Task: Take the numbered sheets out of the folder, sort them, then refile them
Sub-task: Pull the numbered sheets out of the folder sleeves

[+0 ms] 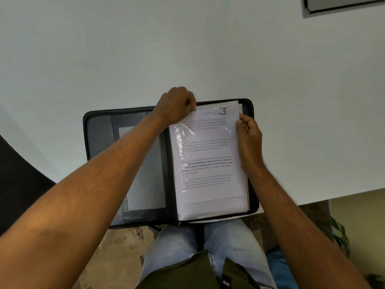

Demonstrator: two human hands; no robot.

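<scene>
A black zip folder lies open at the near edge of a white table. Its right half holds clear plastic sleeves with printed sheets. The top sheet carries a handwritten 3 near its top right corner. My left hand pinches the top left corner of that sheet or its sleeve. My right hand pinches the sheet's right edge near the top. More sheets show under it along the bottom edge. The folder's left half has an inner pocket with a grey panel.
The white table stretches away behind the folder. A grey framed object sits at its far right corner. A dark chair stands at the left. My legs in jeans are below the folder; a plant is at the right.
</scene>
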